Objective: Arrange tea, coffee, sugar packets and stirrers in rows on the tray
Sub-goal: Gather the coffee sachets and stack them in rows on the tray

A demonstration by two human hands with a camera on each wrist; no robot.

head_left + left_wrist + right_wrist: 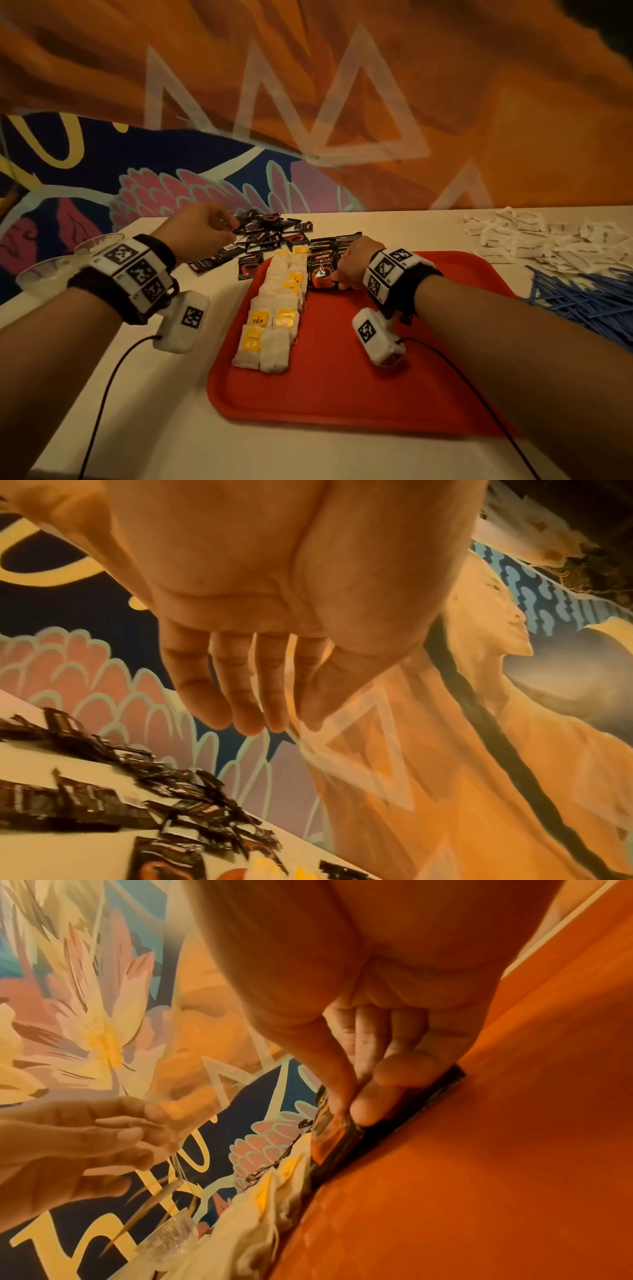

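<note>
A red tray [342, 377] lies in the middle of the white table. Two columns of white tea bags [274, 318] with yellow tags run down its left side. My right hand [337, 279] pinches a black and red coffee packet [320, 270] at the tray's far end, beside the tea bags. In the right wrist view, thumb and fingers of that hand [352, 1107] hold the packet [329, 1139] down on the tray [479, 1177]. My left hand [227, 224] hovers with relaxed fingers over a loose pile of coffee packets [270, 233] beyond the tray, holding nothing [260, 721].
White sugar packets [548, 240] are heaped at the far right of the table. Blue stirrers [589, 301] lie in a bundle to the right of the tray. Clear glasses [44, 274] stand at the left edge. A painted wall rises behind the table.
</note>
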